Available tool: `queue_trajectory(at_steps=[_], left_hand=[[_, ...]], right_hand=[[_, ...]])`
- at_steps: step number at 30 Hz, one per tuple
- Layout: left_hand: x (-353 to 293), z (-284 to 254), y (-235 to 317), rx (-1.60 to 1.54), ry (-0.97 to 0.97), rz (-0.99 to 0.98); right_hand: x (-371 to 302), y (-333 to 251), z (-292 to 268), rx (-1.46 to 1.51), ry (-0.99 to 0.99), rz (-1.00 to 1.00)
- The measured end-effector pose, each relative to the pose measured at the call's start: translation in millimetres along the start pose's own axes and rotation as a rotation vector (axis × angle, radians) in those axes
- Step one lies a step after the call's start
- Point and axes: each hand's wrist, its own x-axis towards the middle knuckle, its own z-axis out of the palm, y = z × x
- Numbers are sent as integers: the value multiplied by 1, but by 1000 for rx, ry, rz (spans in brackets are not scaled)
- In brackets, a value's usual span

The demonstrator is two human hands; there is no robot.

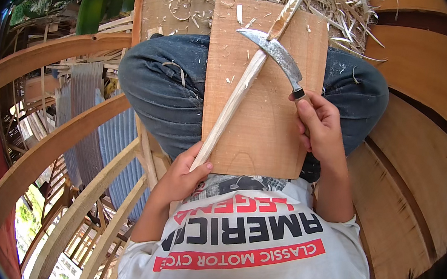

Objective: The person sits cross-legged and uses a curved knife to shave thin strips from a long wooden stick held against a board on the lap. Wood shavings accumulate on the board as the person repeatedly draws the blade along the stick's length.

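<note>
Planks (428,130) of brown wood fill the area right of the board, the landmark here; wooden rails (60,52), bent by the lens, sweep along its left. Nearest the wearer, below the board's near edge, is a white shirt (269,271) with red and black lettering. Folded legs in blue jeans (164,83) show on both sides of the board. The flat, pale-brown board (284,135) lies across the lap. Beyond its far edge is a heap of curly wood shavings (352,22). A peeled stick (230,104) slants over the board from its near-left corner past its far edge. Above the board's far half, a curved knife (282,55) crosses the stick, tip to the left. At the board's right edge, the right hand (322,120) is wrapped around the knife's handle; at its near-left corner, the left hand (184,171) grips the stick's end. Small chips (228,80) dot the board.
</note>
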Motion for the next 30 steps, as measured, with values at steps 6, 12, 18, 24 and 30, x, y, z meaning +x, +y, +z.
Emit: queue_trajectory(at_steps=[6, 12, 18, 24, 30], left_hand=[[2, 1, 6, -42, 2, 23], [-1, -2, -2, -28, 24, 18], [3, 0, -4, 53, 53, 27], [-5, 13, -3, 163, 160, 66], [-11, 5, 9, 308, 203, 127]], right_hand=[[14, 10, -1, -130, 227, -302], [5, -18, -28, -22, 428, -424], [-4, -7, -13, -160, -191, -75], [4, -21, -48, 540, 298, -407], [-4, -9, -19, -124, -10, -311]])
